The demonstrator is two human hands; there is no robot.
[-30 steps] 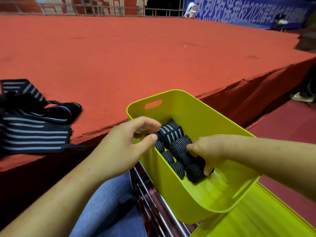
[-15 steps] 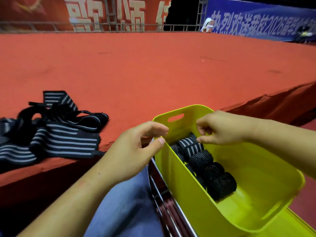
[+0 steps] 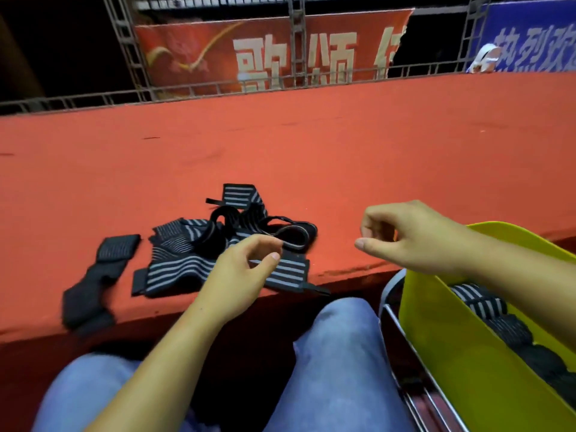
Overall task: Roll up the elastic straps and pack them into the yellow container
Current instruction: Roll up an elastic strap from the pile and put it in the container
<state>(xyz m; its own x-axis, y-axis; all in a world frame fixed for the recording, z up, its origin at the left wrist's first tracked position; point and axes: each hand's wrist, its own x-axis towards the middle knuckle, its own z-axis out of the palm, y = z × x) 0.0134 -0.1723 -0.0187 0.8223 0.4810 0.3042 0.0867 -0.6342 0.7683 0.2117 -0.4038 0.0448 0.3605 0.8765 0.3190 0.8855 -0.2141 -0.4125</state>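
A tangled pile of black elastic straps with grey stripes (image 3: 230, 244) lies near the front edge of the red carpeted platform (image 3: 311, 151). One dark strap (image 3: 99, 275) lies apart to its left. My left hand (image 3: 246, 263) hovers over the pile's near side, fingers loosely curled, holding nothing. My right hand (image 3: 411, 235) hangs in the air right of the pile, loosely curled and empty. The yellow container (image 3: 452, 347) stands at the lower right with several rolled straps (image 3: 486, 307) inside, partly hidden by my right forearm.
My knees in blue jeans (image 3: 336, 353) sit below the platform edge. A metal rack (image 3: 414, 385) holds the container. Red and blue banners (image 3: 274, 51) on metal trusses stand at the far side of the platform.
Both hands left the yellow container and moved left toward the strap pile. The view swung left and up, so the container now sits at the right edge.
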